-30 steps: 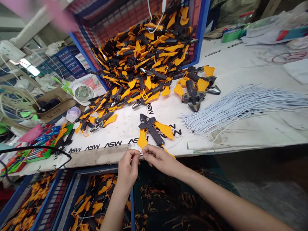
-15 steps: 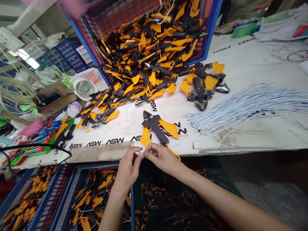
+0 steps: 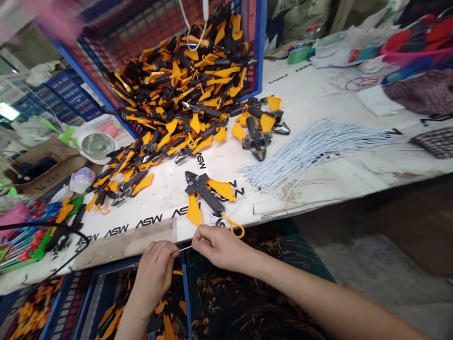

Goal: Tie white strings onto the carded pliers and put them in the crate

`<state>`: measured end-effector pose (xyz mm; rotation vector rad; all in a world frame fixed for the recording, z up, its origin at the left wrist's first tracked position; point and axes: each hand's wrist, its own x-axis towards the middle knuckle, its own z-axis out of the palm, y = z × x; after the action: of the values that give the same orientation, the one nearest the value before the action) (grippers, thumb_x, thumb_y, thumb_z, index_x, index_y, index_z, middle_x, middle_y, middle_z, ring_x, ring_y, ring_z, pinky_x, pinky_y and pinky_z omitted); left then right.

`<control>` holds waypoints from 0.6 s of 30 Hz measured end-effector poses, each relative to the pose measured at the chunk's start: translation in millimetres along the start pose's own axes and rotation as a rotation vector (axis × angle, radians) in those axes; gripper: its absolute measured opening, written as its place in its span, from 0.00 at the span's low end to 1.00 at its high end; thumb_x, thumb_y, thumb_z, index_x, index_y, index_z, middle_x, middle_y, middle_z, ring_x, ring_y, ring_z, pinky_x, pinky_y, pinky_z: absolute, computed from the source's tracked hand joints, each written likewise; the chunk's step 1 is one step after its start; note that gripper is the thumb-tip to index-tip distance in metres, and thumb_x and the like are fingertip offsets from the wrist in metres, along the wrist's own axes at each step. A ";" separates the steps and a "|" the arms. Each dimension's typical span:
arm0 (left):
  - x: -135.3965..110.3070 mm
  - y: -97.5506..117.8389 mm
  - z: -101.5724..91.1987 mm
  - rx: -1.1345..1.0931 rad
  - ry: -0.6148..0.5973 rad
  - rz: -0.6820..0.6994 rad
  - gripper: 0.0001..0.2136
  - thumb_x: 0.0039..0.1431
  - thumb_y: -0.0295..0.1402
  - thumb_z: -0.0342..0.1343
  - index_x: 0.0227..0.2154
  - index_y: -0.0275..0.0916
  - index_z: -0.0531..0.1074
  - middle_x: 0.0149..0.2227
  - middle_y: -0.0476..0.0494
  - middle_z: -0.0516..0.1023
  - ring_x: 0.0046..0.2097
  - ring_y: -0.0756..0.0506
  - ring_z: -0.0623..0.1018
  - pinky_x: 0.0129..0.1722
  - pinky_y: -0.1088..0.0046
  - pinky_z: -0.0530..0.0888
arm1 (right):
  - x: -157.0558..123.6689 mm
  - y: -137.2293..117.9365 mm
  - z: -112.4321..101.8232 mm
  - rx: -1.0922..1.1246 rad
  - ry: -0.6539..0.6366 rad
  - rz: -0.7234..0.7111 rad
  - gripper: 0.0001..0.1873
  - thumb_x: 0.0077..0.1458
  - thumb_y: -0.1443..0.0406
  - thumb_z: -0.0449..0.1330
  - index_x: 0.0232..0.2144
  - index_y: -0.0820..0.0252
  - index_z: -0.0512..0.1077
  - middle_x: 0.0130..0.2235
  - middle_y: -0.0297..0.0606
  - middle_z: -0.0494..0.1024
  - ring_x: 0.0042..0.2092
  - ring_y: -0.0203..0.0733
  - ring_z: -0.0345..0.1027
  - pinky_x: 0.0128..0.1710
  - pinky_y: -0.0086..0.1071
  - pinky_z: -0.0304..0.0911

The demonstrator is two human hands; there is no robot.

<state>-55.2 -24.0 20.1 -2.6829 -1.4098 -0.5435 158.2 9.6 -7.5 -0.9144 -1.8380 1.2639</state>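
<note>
A black and orange toy sword (image 3: 207,193) lies on the white table (image 3: 318,184) near its front edge, an orange loop at its handle end. Just below that edge my left hand (image 3: 155,271) and my right hand (image 3: 219,245) each pinch an end of a thin white string (image 3: 184,247) stretched taut between them. The string seems to run up to the sword's handle. A bundle of white strings (image 3: 311,151) lies fanned out to the right of the sword.
A tipped blue crate (image 3: 258,47) spills a heap of the same toys (image 3: 177,99) across the table. Blue crates (image 3: 106,302) with more toys stand below the table. A small fan (image 3: 96,144), a cardboard box (image 3: 38,170) and clutter lie left.
My hands have drawn apart and dropped slightly below the table edge, pulling the string taut. The view has swung to the right.
</note>
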 end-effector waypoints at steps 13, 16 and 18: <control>72.6 9.9 12.2 -0.026 0.036 -0.023 0.11 0.65 0.28 0.49 0.46 0.45 0.73 0.46 0.45 0.81 0.48 0.44 0.78 0.54 0.62 0.64 | -22.5 43.9 -84.9 -0.619 0.189 -0.021 0.13 0.60 0.70 0.56 0.46 0.56 0.73 0.53 0.43 0.71 0.41 0.44 0.75 0.41 0.37 0.68; 105.0 30.1 37.0 -0.057 0.033 0.131 0.13 0.66 0.29 0.47 0.46 0.45 0.74 0.46 0.44 0.82 0.49 0.43 0.78 0.56 0.60 0.63 | -20.1 43.8 -75.0 -0.661 0.231 -0.037 0.09 0.61 0.69 0.57 0.41 0.57 0.75 0.50 0.44 0.74 0.41 0.42 0.75 0.41 0.33 0.68; 113.6 25.9 52.2 -0.034 0.098 0.170 0.12 0.67 0.35 0.47 0.45 0.45 0.75 0.46 0.43 0.82 0.48 0.42 0.78 0.55 0.59 0.65 | -17.6 46.2 -71.8 -0.698 0.239 -0.071 0.06 0.61 0.68 0.58 0.39 0.56 0.76 0.47 0.40 0.76 0.44 0.41 0.74 0.43 0.30 0.68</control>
<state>39.2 61.6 12.2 -2.7270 -1.1447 -0.6788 235.5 38.9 -35.2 -1.2783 -2.1146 0.4213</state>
